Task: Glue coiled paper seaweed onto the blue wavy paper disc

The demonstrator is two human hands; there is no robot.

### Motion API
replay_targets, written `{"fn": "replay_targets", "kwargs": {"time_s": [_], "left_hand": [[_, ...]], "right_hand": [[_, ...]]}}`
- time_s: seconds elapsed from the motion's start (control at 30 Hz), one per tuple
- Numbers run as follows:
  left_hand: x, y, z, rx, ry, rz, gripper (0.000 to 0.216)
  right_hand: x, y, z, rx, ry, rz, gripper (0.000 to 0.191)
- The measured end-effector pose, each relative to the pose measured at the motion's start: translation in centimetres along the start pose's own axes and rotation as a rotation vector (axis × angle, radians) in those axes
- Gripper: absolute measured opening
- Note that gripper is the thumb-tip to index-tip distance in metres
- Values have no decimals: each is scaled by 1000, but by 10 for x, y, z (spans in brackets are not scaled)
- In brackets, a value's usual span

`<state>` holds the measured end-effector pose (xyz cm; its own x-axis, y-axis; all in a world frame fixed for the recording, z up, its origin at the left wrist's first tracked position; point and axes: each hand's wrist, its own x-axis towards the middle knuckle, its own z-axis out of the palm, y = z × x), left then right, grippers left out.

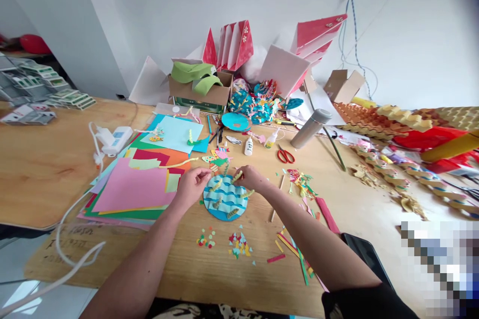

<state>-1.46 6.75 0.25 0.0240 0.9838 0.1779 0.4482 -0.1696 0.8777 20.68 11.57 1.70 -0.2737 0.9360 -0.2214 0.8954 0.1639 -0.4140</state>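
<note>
On the table lies a round blue paper disc (225, 213) with pale wavy bands. Several pale yellow folded paper strips (216, 186) stand up from it. My left hand (191, 185) is at the disc's upper left edge, thumb and fingertips pinched together; whatever is between them is too small to name. My right hand (251, 178) reaches over the upper right edge, its fingers closed at a folded paper strip (237, 176). Just beyond the disc are small patterned paper fish (218, 155). Paper dots (206, 238) and tiny paper triangles (239, 246) lie in front.
Coloured paper sheets (130, 187) are stacked at left beside a white cable (60, 224). Behind stand glue bottles (249, 146), red-handled scissors (286, 155), a steel flask (311, 128) and a cardboard box (200, 92). Paper scraps (302, 183) and a phone (364, 256) lie at right.
</note>
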Motion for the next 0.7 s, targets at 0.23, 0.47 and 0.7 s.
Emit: {"fn": "replay_targets", "kwargs": {"time_s": [0.23, 0.47, 0.7], "left_hand": [[0, -1, 1, -7, -4, 2, 26], [0, -1, 2, 13, -14, -4, 25], [0, -5, 3, 5, -15, 4, 23]], "right_hand": [[1, -1, 1, -128, 13, -27, 16], [6, -5, 1, -232, -23, -57, 20], [6, -15, -7, -265, -75, -35, 23]]}}
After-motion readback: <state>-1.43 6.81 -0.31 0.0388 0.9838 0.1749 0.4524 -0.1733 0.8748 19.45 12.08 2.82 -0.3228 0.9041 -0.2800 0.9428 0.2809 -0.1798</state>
